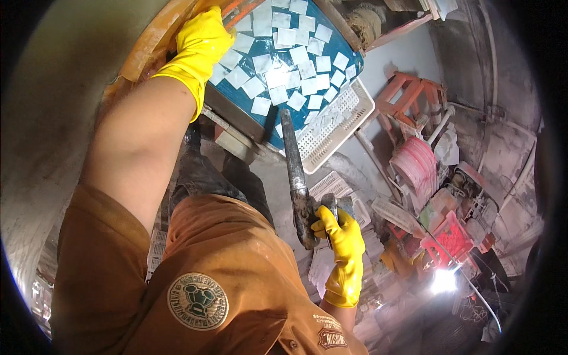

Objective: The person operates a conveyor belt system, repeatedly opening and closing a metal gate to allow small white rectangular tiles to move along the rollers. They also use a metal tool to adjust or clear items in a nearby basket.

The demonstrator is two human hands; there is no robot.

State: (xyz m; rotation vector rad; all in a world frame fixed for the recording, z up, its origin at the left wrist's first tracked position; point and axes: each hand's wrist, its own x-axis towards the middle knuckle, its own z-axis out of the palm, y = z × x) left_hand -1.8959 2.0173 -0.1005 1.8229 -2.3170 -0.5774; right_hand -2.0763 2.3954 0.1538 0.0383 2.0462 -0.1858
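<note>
Dusty workshop with a grey floor, cluttered at right. A blue surface (346,50) carries too many small white square tiles (278,77) to count. One white plastic mesh tray (337,127) lies beside it. The left hand (201,41), yellow-gloved, rests curled on the surface's orange rim. The right hand (340,234), also yellow-gloved, is closed round one long dark metal tool (294,171).

Dim, dusty light fills the strongly bent fisheye view, black vignette ringing its rim, while a small white-hot lamp glare (444,281) blooms at five o'clock and the pale square tiles (278,77) at twelve o'clock shine sharply.
</note>
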